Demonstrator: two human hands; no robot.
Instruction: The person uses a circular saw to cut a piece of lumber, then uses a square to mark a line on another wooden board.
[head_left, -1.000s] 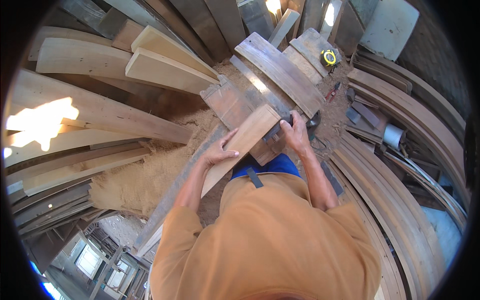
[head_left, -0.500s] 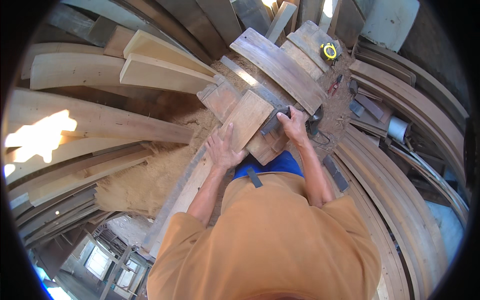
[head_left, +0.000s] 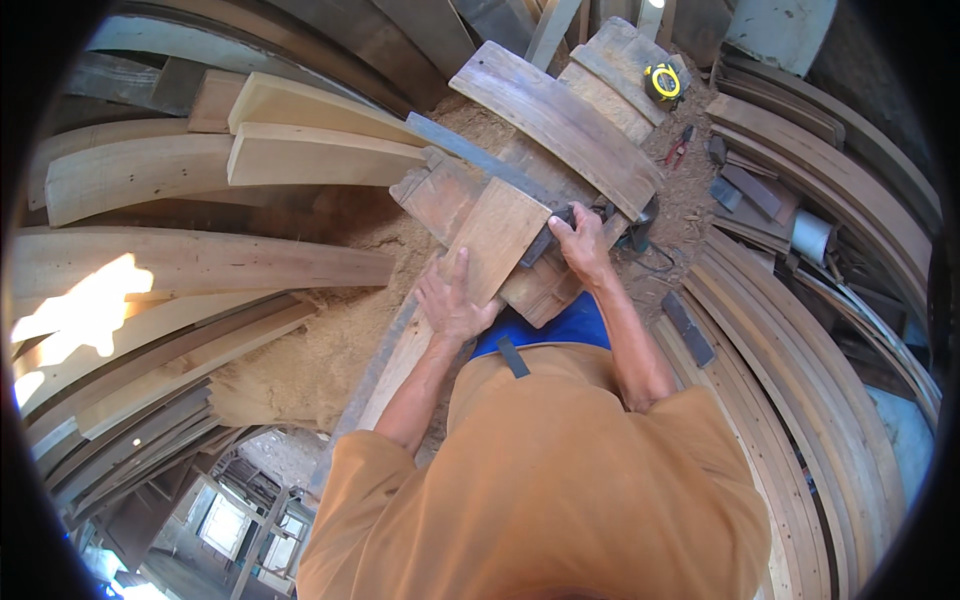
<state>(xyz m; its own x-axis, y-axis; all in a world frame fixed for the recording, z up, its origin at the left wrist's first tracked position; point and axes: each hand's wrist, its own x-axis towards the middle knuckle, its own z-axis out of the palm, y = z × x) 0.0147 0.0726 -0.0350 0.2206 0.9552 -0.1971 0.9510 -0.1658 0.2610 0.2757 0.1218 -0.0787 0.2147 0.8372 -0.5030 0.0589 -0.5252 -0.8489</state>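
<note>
A short, flat wooden board lies at a slant in front of me. My left hand holds its left edge, the fingers lying over the top face. At the board's right side my right hand grips a try square, the thumb on top of its dark stock. The stock lies close along the board's right edge. The long metal blade runs off toward the upper left, past the board's far end. Part of the stock is hidden by my right fingers.
A weathered plank lies just beyond the square. Behind it are a yellow tape measure and red-handled pliers. Sawdust is heaped at left. Long boards stand stacked on the left, and more timber lies at right.
The try square's blade has swung left and now lies nearer the board's far end. Both hands keep their holds, and the view has shifted slightly.
</note>
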